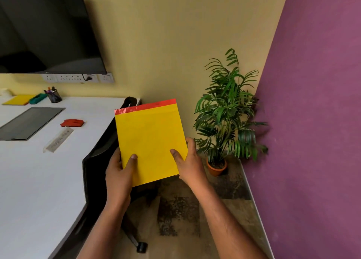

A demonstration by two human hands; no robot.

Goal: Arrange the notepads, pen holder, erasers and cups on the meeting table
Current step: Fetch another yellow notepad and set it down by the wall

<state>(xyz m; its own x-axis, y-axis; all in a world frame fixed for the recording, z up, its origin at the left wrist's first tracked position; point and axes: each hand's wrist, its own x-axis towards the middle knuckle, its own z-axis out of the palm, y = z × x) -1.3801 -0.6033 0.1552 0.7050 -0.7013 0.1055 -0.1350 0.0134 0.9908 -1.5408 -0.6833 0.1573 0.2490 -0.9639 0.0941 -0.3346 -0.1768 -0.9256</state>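
Off the table's edge, at the centre of the view, a yellow notepad (pixel 149 141) with a red strip along its top was held up in the air, tilted slightly, above a black chair (pixel 101 161). The left hand (pixel 119 172) gripped its lower left corner from seven o'clock, thumb pressed on the front face and fingers hidden behind. The right hand (pixel 190 165) gripped the lower right corner from five o'clock, thumb on the front and a finger curled round the right edge. The white meeting table (pixel 39 180) filled the nine o'clock side. Toward ten o'clock, at its far end, stood a dark mesh pen holder (pixel 54 96) with several pens upright in it; I could not tell how many. Just beside it, at its nine o'clock, lay a green eraser (pixel 38 98), which touched or nearly touched a second yellow notepad (pixel 18 99) lying flat farther left. Nearer the person, a red eraser (pixel 72 123) lay apart from these, with a dark flat panel (pixel 31 123) at its nine o'clock and a clear nameplate (pixel 58 139) at its seven o'clock. At three o'clock from the held notepad, a terracotta pot (pixel 216 168) stood on the floor in the corner and held a leafy green plant (pixel 226 112), beside the purple wall (pixel 312 122). A dark screen (pixel 43 28) hung on the yellow wall at eleven o'clock, with a socket strip (pixel 78 78) below it.
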